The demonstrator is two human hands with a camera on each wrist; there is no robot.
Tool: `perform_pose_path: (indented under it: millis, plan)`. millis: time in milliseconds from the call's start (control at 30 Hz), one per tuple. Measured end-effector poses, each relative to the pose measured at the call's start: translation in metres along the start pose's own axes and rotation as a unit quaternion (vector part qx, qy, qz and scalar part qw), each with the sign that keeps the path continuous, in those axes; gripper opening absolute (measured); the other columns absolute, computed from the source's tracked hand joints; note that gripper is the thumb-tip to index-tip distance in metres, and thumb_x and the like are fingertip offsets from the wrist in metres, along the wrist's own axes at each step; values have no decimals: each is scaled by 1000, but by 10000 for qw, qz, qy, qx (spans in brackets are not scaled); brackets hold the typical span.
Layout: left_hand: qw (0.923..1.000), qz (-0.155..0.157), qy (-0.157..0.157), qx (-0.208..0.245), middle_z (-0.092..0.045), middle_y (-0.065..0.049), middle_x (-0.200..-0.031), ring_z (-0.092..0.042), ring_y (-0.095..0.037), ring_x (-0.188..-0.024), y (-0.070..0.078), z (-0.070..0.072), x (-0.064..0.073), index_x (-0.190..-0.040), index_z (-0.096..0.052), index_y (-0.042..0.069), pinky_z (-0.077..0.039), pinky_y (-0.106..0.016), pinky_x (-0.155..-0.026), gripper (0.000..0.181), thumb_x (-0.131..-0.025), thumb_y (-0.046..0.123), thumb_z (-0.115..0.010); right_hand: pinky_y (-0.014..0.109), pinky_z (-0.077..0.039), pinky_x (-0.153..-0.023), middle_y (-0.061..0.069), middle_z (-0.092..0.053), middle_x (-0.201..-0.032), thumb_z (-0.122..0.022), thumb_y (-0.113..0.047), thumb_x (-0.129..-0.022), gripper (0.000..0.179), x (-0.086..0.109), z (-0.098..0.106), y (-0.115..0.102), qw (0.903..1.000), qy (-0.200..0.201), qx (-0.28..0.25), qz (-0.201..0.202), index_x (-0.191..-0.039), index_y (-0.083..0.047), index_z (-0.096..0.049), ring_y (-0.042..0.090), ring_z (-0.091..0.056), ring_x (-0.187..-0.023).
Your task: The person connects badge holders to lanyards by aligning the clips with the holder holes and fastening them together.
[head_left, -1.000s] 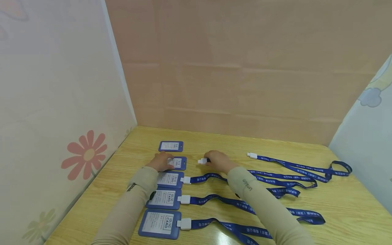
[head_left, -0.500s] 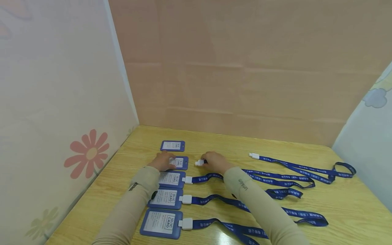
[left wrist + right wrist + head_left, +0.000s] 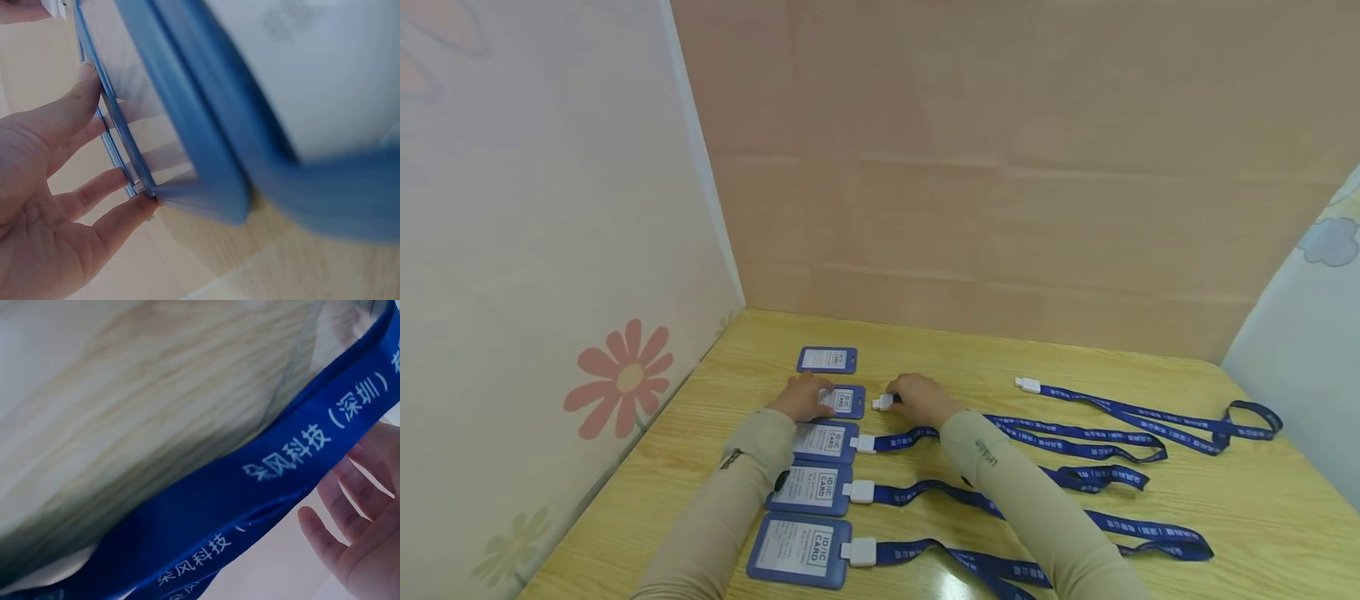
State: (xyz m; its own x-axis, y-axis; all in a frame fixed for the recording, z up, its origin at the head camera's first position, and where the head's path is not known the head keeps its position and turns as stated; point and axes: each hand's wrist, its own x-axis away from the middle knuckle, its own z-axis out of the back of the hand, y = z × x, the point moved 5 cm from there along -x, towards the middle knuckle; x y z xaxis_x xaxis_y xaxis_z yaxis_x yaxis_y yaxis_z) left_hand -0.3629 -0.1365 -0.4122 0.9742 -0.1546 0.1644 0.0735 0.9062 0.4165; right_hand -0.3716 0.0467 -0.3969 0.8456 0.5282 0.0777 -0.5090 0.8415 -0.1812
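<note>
My left hand (image 3: 805, 397) grips a blue card holder (image 3: 848, 402) by its long edges, thumb on the near side and fingers on the far side. The slot end of this holder points right. Just beyond it, my right hand (image 3: 923, 402) pinches the white clip (image 3: 883, 402) of a blue printed lanyard (image 3: 300, 450). A narrow gap separates clip and holder. The lanyard's strap trails to the right under the forearm. In the right wrist view, the right fingers (image 3: 359, 506) are partly hidden behind the strap.
Nearer on the wooden table lie three card holders, such as the front one (image 3: 801, 550), each joined by a white clip (image 3: 859, 552) to a lanyard. A loose card holder (image 3: 827, 359) lies behind the left hand. Another lanyard (image 3: 1131, 410) stretches at right. Walls (image 3: 985, 183) bound the table.
My right hand has brought the white clip leftward, closer to the card holder. The left hand keeps its grip on the holder. The head view has shifted slightly.
</note>
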Motion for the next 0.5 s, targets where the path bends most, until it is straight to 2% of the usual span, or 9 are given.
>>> perform_pose_path:
  millis: [200,500]
  plan:
    - [10000,22,5,63,-38,-25,-143,-30,-49,-132,1,1,1,-127,-57,8,-30,-59,-106,48,-83,22,-70,37,-49,-89,7,-67,-108,-64,-20,-88,28,0,1,-4,9999,92,7,84,-113,-7,-66,22,-62,-99]
    - [9999,65,4,87,-39,-24,-143,-31,-48,-132,1,0,1,-127,-57,9,-30,-59,-106,48,-83,22,-70,36,-49,-92,8,-67,-110,-64,-21,-88,30,-3,0,-6,9998,141,135,82,-114,-7,-66,22,-62,-102]
